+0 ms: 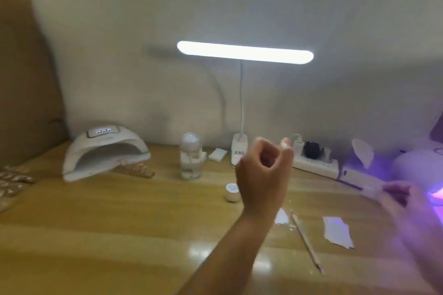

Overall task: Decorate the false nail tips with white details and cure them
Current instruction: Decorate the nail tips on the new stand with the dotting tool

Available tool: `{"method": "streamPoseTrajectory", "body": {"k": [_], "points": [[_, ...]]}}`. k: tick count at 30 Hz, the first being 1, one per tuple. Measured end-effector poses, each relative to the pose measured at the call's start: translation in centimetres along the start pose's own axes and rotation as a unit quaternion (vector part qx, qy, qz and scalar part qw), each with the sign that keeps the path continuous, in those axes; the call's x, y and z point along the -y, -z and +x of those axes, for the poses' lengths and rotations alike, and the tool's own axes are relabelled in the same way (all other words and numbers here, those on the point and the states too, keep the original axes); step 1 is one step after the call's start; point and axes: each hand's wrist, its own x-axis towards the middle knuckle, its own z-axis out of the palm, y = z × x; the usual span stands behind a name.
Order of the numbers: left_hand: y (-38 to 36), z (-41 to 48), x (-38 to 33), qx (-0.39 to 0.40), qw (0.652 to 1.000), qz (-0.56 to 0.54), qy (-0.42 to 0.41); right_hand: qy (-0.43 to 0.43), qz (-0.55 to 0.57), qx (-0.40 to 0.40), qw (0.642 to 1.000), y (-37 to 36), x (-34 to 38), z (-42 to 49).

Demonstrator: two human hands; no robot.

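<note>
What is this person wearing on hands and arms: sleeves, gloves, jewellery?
The left hand and forearm are bare to the frame edge: no sleeve, glove, watch or ring shows. The right hand is blurred and lit purple; no glove or sleeve shows, smaller items cannot be told.

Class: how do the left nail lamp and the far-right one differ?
The left lamp shows no glow in its mouth; the right lamp spills violet light. The left lamp sits in full view; the right lamp is cut off by the frame. Both are pale domes.
</note>
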Motion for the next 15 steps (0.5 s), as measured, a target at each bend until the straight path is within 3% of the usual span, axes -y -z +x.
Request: {"method": "streamPoseTrajectory", "body": {"k": [2, 4, 8, 12, 15], "points": [[6.8, 2.6, 2.5, -0.066, 0.990, 0.125, 0.016, 0.019, -0.014, 0.012, 1.000, -2.2, 0.8, -2.3], [14.1, 4.5, 5.2, -0.086, 0.957, 0.261, 0.089, 0.033, -0.029, 0.020, 0.999, -4.0, 0.7, -4.3], [25.2, 6.9, 9.4, -0.043, 0.814, 0.520, 0.255, 0.040, -0.087, 0.068, 0.993, -5.2, 1.2, -6.9], [25.3, 9.5, 11.2, -0.027, 0.779, 0.549, 0.300, 0.146, -0.154, 0.032, 0.977, -5.2, 2.5, -8.7], [22.7, 10.3, 12.7, -0.063, 0.763, 0.567, 0.304, 0.194, -0.182, 0.055, 0.962, -4.7, 3.4, -9.3]]}}
